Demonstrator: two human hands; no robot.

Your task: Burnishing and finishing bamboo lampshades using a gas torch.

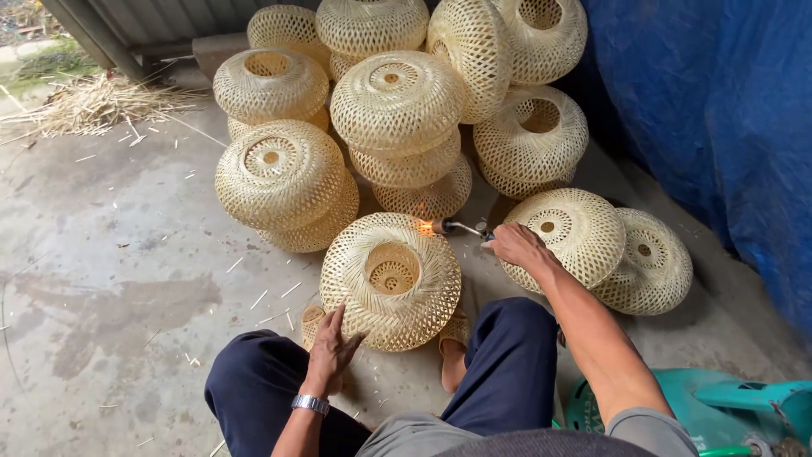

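item in hand: one woven bamboo lampshade, round and open-topped, resting on the concrete floor between the seated person's knees, tilted so its opening faces up toward the camera. left hand lies spread against the shade's near lower side, fingers splayed and pressing, steadying it. right hand is clenched around the handle of a small gas torch, whose flame touches the shade's far upper rim. progress, as judged: flame is at one spot on the rim only; how much of this shade has been passed over cannot be told from its surface. stock nearby: a stack of like bamboo shades piled behind, about a dozen, and two more shades just right of the torch hand; which lots are finished and which wait cannot be told, as all look alike. surroundings: blue tarpaulin at right, loose straw at upper left, a green plastic object at lower right.
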